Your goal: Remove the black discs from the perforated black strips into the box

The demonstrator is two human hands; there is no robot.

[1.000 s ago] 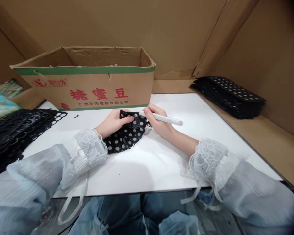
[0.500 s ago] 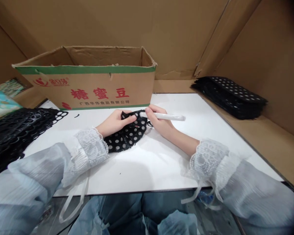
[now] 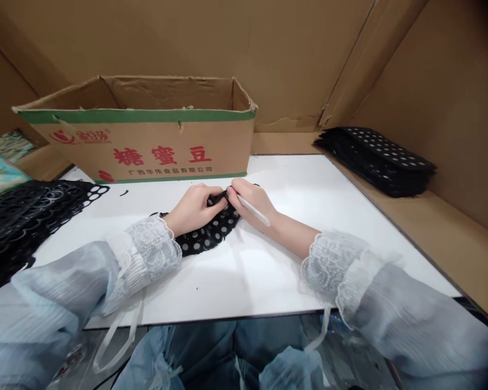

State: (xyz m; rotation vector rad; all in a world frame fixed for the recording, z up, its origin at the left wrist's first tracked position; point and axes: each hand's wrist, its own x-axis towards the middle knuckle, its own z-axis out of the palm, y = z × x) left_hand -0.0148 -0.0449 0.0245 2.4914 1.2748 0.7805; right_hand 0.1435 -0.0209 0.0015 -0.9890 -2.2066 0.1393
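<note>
In the middle of the table, a black sheet with pale round dots (image 3: 205, 235) is bent and bunched up. My left hand (image 3: 194, 208) is closed on it, the thumb lying over its upper part. A slim white pen-shaped stick (image 3: 254, 210) is gripped in my right hand (image 3: 258, 203), its rear end pointing down and right. The right fingertips touch the sheet's upper edge beside my left thumb. Those fingers hide the front tip of the stick.
A cardboard box (image 3: 146, 143) with red lettering stands behind my hands. Black sheets with round holes (image 3: 32, 222) are heaped at left, near a coloured plastic package (image 3: 2, 176). A stack of dotted black sheets (image 3: 378, 162) lies at right against a cardboard wall.
The white stick has swung from nearly level to slanting down and right. My right hand has shifted slightly left and turned, closing in on my left thumb.
</note>
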